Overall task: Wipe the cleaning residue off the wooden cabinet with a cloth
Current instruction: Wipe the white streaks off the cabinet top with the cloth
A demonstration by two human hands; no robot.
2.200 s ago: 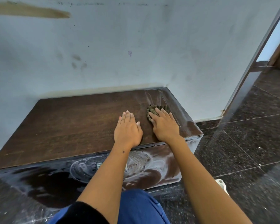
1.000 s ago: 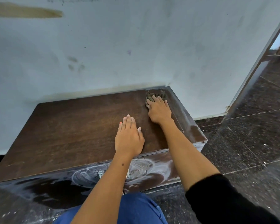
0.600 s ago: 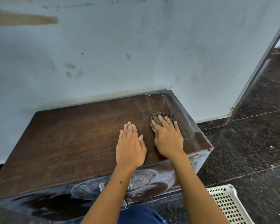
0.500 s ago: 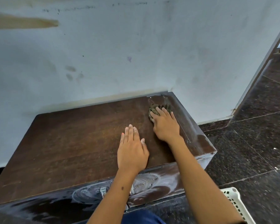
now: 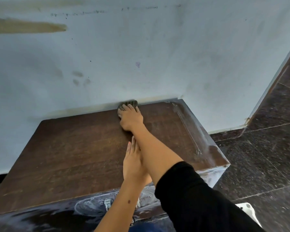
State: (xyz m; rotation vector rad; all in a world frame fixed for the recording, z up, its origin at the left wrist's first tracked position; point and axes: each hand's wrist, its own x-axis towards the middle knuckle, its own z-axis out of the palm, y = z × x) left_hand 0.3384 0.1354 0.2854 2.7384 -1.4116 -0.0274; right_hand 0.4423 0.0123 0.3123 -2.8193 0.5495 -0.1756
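A low dark wooden cabinet (image 5: pixel 74 148) stands against a pale wall. A dark green ribbed cloth (image 5: pixel 130 103) lies at the back edge of its top, touching the wall. My right hand (image 5: pixel 130 118) presses flat on the cloth, fingers straight over it. My left hand (image 5: pixel 132 164) rests flat on the cabinet top near the front edge, partly hidden under my right forearm. White residue streaks show along the top's right strip (image 5: pixel 191 124) and in swirls across the cabinet front (image 5: pixel 90 205).
The pale wall (image 5: pixel 141 56) rises directly behind the cabinet. Dark speckled floor tiles (image 5: pixel 266 156) lie to the right, with a doorway frame (image 5: pixel 274 77) beyond. A corner of a white plastic basket (image 5: pixel 248 210) shows at the lower right.
My right hand has slid the cloth from the top's right part leftward and back to the wall edge, its forearm now crossing over my left hand. My left hand has stayed in place.
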